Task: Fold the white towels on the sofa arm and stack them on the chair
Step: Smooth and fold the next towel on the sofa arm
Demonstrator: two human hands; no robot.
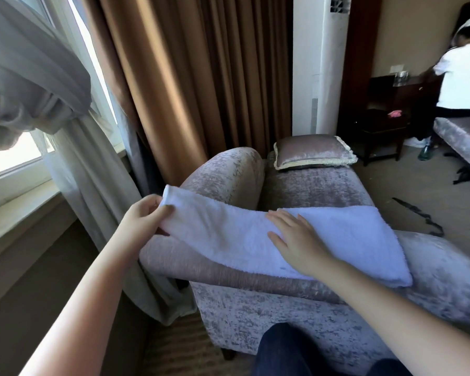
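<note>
White terry cloth makes up the towel point(337, 234), which is laid lengthwise along the top of the sofa arm point(228, 270), its right end lying flat and squared while its left end is raised clear of the upholstery. That raised end is pinched by the left hand point(144, 221), thumb on top and fingers curled beneath. The right hand point(296, 240) is pressed flat on the middle of the cloth with fingers straight and spread, and nothing is gripped by it. The towel is judged to be light, soft and limp: it will sag wherever it is not supported, and its pile should cling a little to the velvet, so sliding is unlikely. Hold is best taken at the corners of the short end, so that the edge is carried over level and can be matched to the far edge. The arm is narrow and rounded; cloth pushed past its near or far edge may slip to the floor or onto the seat point(315, 185). Free room is seen over the seat as far as the cushion point(312, 151), while the curtain point(190, 77) hangs close behind the left end. The chair meant for the stack cannot be made out with certainty.
</note>
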